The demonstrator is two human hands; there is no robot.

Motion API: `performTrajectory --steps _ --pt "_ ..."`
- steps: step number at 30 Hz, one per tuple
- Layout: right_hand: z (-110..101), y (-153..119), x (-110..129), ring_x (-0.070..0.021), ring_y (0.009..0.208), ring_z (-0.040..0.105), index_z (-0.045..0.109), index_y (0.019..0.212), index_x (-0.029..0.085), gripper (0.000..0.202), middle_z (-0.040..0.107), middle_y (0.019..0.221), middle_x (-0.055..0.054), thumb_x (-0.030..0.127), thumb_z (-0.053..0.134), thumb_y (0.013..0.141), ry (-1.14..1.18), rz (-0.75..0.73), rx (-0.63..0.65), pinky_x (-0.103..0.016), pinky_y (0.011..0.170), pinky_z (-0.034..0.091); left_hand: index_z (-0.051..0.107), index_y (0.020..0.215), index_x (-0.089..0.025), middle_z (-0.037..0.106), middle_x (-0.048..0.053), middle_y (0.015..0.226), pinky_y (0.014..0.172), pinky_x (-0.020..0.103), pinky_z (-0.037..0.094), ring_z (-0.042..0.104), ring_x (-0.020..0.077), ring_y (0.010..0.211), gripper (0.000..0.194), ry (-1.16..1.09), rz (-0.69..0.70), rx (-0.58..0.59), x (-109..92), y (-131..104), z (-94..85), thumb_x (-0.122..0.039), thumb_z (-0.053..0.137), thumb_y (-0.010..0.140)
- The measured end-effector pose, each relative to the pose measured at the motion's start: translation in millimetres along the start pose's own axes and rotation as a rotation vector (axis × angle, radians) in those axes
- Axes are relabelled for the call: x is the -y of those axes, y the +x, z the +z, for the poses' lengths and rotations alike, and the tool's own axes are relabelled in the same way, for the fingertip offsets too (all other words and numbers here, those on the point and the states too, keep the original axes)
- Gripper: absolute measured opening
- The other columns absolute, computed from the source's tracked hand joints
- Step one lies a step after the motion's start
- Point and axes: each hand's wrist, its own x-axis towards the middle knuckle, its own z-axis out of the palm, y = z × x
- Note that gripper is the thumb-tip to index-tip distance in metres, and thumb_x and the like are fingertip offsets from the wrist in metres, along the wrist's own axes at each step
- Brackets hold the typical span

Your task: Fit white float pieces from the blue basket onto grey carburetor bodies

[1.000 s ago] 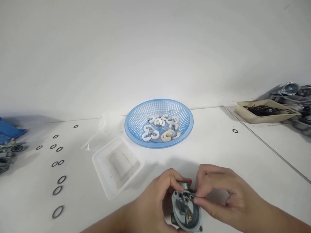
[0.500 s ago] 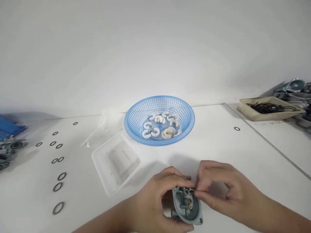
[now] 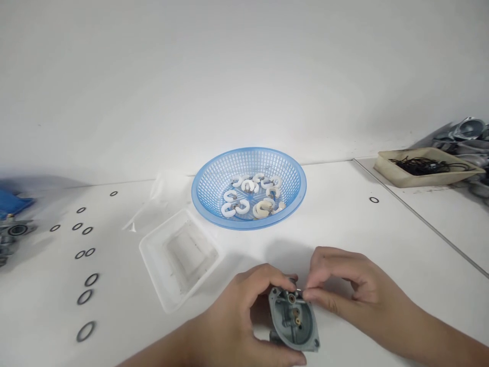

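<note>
A grey metal carburetor body [image 3: 284, 323] with brass fittings inside its open bowl side is gripped by my left hand [image 3: 242, 316], thumb below and fingers above. My right hand [image 3: 347, 290] pinches a small thin metal pin [image 3: 299, 290] at the upper right edge of the body. Beyond the hands is a blue mesh basket [image 3: 204, 211] holding several white and yellowish C-shaped floats [image 3: 242, 206]. To its left lies a white tray [image 3: 153, 275] with dark smudges.
Several black rings [image 3: 86, 331] lie on the left of the table, and one ring [image 3: 374, 200] on the right. A cream tray [image 3: 401, 178] of black rings and metal parts [image 3: 468, 130] are at right; more parts [image 3: 15, 232] sit far left.
The right fingertips have shifted slightly up and left at the body's edge, and the pin between them shows more clearly. The left fingertips have drawn back a little. The view has shifted slightly.
</note>
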Motion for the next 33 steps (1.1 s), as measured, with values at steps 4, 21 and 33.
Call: performTrajectory --steps 4,21,33 --pt "3 -2 1 -0.0162 0.080 0.070 0.084 0.091 0.032 0.020 0.073 0.088 0.001 0.044 0.083 0.108 -0.024 -0.035 -0.002 -0.027 0.074 0.055 0.067 0.138 -0.030 0.078 0.006 0.122 0.084 0.029 0.062 0.079 0.0216 0.098 0.079 0.065 0.109 -0.024 2 0 -2.0 -0.037 0.107 0.070" --pt "-9 -1 12 -0.0138 0.076 0.070 0.074 0.103 0.027 0.021 0.071 0.097 0.000 0.031 0.064 0.121 -0.410 -0.313 0.030 -0.028 0.067 0.054 0.064 0.148 -0.042 0.071 0.008 0.144 0.103 0.041 0.069 0.074 0.0334 0.133 0.094 0.111 0.065 -0.113 14 -14 0.3 -0.046 0.110 0.067" --pt "-1 3 6 -0.0150 0.078 0.072 0.085 0.096 0.034 0.016 0.073 0.089 0.003 0.039 0.080 0.110 -0.067 -0.062 -0.029 -0.026 0.070 0.055 0.062 0.147 -0.043 0.067 0.006 0.141 0.077 0.024 0.069 0.078 0.0245 0.115 0.091 0.063 0.030 -0.091 16 -15 4.2 -0.043 0.109 0.070"
